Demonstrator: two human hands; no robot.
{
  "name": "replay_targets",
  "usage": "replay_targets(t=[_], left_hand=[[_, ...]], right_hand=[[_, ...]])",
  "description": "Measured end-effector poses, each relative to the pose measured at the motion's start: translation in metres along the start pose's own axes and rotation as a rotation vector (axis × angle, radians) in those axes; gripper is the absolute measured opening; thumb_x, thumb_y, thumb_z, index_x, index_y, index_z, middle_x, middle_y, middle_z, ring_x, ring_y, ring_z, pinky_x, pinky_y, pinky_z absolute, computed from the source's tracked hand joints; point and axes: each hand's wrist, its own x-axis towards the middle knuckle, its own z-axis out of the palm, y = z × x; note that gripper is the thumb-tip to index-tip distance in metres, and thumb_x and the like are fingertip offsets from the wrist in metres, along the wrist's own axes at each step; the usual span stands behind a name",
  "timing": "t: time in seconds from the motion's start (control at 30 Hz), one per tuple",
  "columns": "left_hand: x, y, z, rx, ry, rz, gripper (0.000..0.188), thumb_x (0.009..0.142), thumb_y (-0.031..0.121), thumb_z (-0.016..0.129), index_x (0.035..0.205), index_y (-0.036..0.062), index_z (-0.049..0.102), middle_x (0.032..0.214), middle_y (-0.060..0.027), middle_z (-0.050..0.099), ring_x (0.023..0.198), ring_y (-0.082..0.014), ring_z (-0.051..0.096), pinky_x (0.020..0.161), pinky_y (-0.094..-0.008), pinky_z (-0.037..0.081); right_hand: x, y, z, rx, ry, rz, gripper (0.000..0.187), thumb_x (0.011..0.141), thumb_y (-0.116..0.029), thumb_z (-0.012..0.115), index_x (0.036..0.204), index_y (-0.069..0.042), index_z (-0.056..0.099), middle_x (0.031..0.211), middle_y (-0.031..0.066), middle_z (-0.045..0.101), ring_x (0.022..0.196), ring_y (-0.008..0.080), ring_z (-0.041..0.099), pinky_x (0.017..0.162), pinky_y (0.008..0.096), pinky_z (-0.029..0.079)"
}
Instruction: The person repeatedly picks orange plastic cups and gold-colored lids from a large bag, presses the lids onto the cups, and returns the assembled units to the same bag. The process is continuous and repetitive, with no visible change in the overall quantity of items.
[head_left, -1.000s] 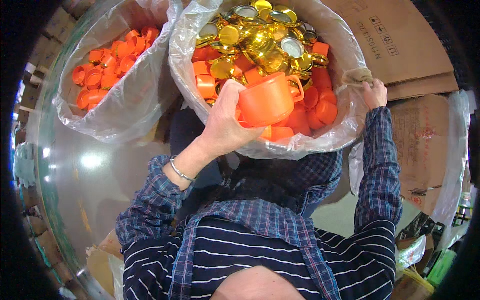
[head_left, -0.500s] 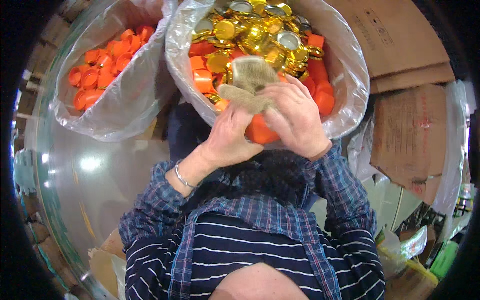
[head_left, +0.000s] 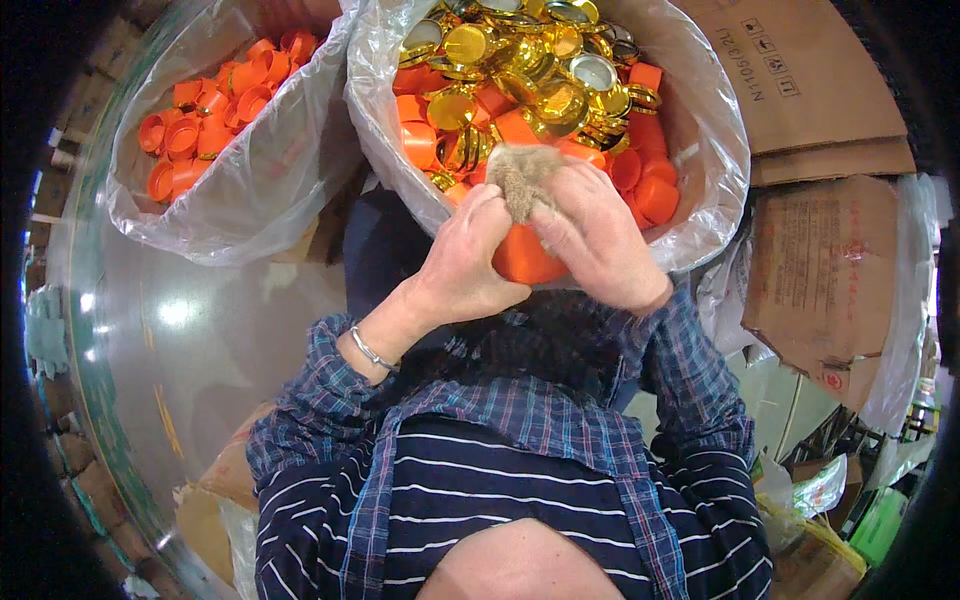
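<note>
My left hand (head_left: 445, 260) and my right hand (head_left: 605, 240) meet over the near rim of a plastic-lined tub (head_left: 715, 165). Between them is a bunched piece of beige knit fabric (head_left: 524, 178), perhaps a glove. My right fingers close over its right side, and my left fingertips pinch at its left edge. Below the fabric shows a smooth orange piece (head_left: 528, 257), framed by my left thumb and right palm; whether I grip it is unclear. Gold round lids (head_left: 560, 100) and orange caps (head_left: 655, 200) fill the tub beyond my hands.
At the left stands a second lined bag (head_left: 260, 205) with orange caps (head_left: 200, 130) in it. Flattened cardboard (head_left: 820, 280) leans at the right, with more cardboard (head_left: 800, 90) behind. Grey floor (head_left: 220, 350) spreads on the left; a green object (head_left: 885, 525) lies at lower right.
The beige fabric, earlier stretched out toward the lids with a pale end, is now bunched smaller between my hands. My left fingers have curled in more. The view has shifted slightly.
</note>
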Motion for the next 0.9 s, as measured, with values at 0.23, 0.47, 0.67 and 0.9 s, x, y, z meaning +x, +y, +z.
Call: replay_targets(t=[0.23,0.47,0.67,0.9], left_hand=[[-0.005,0.008,-0.002,-0.099,0.125,0.095,0.05,0.058,0.007,0.083,0.097,0.0064,0.05,0.092,-0.015,0.052,0.085,-0.0371,0.055,0.075,-0.0425,0.047],[0.001,0.015,-0.002,-0.017,0.135,-0.293,0.066,0.065,0.019,0.089,0.116,0.0017,0.051,0.108,-0.0153,0.061,0.097,-0.0317,0.064,0.086,-0.0376,0.052],[0.016,0.013,0.002,-0.186,0.058,-0.213,0.068,0.069,0.02,0.084,0.124,0.0005,0.049,0.119,-0.0235,0.061,0.113,-0.0425,0.059,0.093,-0.0448,0.05],[0.004,0.033,0.003,-0.146,0.022,-0.251,0.056,0.068,0.015,0.082,0.113,0.0024,0.052,0.103,-0.0203,0.06,0.101,-0.0407,0.061,0.083,-0.045,0.051]], right_hand=[[-0.011,0.041,-0.007,0.823,-0.005,0.534,0.029,0.104,-0.024,0.049,0.107,0.001,0.063,0.1,0.0016,0.06,0.094,0.0117,0.055,0.084,0.0304,0.047],[-0.006,0.015,-0.008,0.571,0.627,0.588,0.032,0.102,-0.021,0.051,0.123,0.002,0.06,0.11,0.0096,0.068,0.097,0.0133,0.063,0.088,0.0289,0.049],[-0.042,-0.016,0.057,-0.301,0.285,-0.079,0.039,0.082,-0.008,0.066,0.12,-0.002,0.06,0.131,0.0162,0.059,0.129,0.041,0.047,0.112,0.0515,0.032],[-0.042,0.035,0.027,0.526,0.483,0.502,0.029,0.103,-0.017,0.052,0.124,0.002,0.057,0.114,0.0111,0.064,0.1,0.0173,0.06,0.089,0.0311,0.049]])
